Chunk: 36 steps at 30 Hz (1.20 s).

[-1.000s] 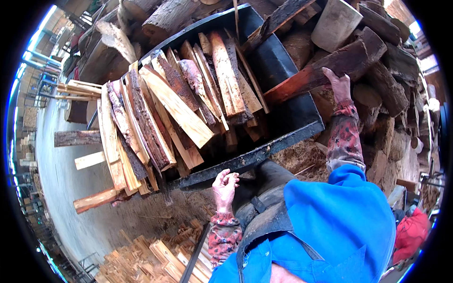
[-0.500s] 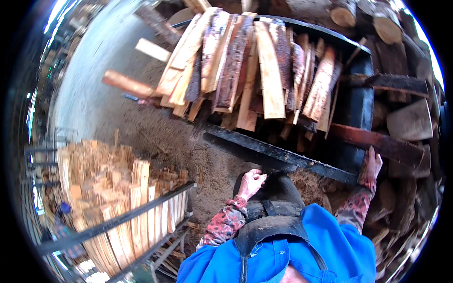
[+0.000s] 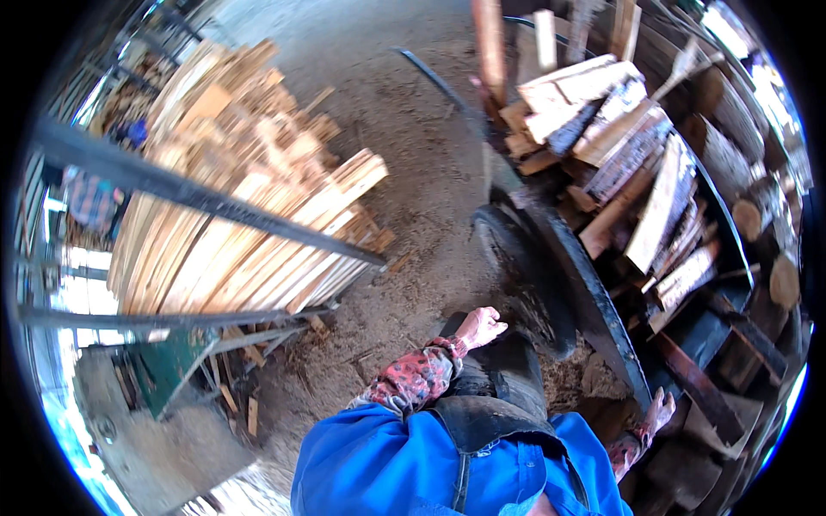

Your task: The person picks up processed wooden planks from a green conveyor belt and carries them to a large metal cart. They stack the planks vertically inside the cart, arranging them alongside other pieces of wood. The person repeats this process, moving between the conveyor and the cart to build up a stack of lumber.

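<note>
Split wood (image 3: 661, 206) heaped in dark bin (image 3: 604, 311); debris-strewn floor (image 3: 422, 172) beside.

Left forearm (image 3: 409, 378): sleeved, elbow bent, slanting forward and inward ahead of the torso (image 3: 430, 456). Left hand (image 3: 482, 328) near the body's midline, back of the hand mostly upward, fingers bent inward in a loose curl; whether the fingertips meet the palm cannot be made out. Right forearm (image 3: 626, 451): lower and out to the person's right, partly hidden by the torso. Right hand (image 3: 659, 410) well apart from the left, fingers extended and parted, pointing forward.
</note>
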### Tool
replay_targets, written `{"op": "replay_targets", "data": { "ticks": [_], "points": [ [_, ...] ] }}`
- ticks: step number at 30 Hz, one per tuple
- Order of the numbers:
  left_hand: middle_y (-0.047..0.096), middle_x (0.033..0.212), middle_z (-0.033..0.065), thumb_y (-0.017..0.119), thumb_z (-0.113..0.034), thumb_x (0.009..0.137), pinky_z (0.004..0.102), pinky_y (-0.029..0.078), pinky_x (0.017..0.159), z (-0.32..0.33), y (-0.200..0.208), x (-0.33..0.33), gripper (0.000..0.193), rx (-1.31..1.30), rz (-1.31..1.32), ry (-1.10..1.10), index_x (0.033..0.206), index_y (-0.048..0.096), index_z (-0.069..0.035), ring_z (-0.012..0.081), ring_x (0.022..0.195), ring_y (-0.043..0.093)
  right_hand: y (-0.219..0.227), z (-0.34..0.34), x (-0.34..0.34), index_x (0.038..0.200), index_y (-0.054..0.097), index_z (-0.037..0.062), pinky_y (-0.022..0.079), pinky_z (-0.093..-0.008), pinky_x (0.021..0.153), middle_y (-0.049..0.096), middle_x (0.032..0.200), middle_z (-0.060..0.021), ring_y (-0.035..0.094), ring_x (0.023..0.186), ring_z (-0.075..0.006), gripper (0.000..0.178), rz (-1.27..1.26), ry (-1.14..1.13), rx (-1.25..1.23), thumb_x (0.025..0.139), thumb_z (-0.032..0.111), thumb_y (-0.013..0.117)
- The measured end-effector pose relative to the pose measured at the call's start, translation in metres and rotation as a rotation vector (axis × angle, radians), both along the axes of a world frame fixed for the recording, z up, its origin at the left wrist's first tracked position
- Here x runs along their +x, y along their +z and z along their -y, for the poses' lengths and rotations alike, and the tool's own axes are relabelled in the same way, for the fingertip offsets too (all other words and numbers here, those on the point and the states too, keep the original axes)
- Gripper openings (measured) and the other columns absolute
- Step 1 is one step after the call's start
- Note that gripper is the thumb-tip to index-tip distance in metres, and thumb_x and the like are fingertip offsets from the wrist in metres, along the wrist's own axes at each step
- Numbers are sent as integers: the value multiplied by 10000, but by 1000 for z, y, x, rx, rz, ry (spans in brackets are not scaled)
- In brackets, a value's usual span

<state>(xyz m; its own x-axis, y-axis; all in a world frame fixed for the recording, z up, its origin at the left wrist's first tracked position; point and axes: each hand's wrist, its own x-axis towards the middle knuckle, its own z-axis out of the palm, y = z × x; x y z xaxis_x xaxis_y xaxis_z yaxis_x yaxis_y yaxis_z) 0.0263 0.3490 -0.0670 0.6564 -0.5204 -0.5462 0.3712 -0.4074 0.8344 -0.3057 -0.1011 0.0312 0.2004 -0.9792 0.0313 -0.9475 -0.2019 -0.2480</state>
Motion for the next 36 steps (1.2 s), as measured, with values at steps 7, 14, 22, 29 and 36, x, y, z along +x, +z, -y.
{"op": "replay_targets", "data": {
  "ticks": [7, 14, 22, 29, 36],
  "points": [
    [674, 746, 95, 736, -196, 855, 305, 523, 558, -98, -11, -10, 315, 96, 140, 102, 995, 586, 42, 153, 658, 661, 2, -68, 131, 1149, 658, -5, 476, -384, 898, 631, 1111, -162, 604, 1011, -274, 411, 229, 419, 86, 912, 330, 665],
    [679, 755, 185, 713, -389, 767, 414, 530, 667, -194, -41, -70, 383, 288, 128, 533, 802, 661, -12, 336, 748, 686, -39, -152, 297, 1167, 626, -54, 522, -295, 819, 689, 1042, -134, 647, 923, -179, 358, 243, 843, 564, 919, 202, 663],
    [669, 602, 98, 662, -268, 786, 320, 528, 498, -245, -77, -251, 265, 260, -227, 1345, 686, 679, -24, 186, 498, 641, -53, -365, 432, 1157, 614, -32, 529, -271, 898, 671, 1102, -109, 652, 1017, -154, 307, 201, 1485, 1070, 871, 28, 708],
    [650, 583, 65, 641, -216, 849, 292, 500, 464, -183, -82, -404, 288, 105, -541, 1738, 660, 673, -1, 145, 498, 624, -60, -472, 404, 1120, 633, -46, 539, -269, 810, 694, 985, -99, 657, 937, -137, 302, -169, 1954, 943, 880, 120, 713],
    [609, 613, 91, 670, -132, 871, 346, 444, 431, -170, -104, -487, 262, -204, -773, 2139, 670, 605, 21, 199, 526, 592, -77, -571, 337, 1034, 677, -35, 553, -288, 768, 724, 922, -118, 695, 840, -156, 291, -365, 2197, 813, 833, 163, 748]
  ]
}}
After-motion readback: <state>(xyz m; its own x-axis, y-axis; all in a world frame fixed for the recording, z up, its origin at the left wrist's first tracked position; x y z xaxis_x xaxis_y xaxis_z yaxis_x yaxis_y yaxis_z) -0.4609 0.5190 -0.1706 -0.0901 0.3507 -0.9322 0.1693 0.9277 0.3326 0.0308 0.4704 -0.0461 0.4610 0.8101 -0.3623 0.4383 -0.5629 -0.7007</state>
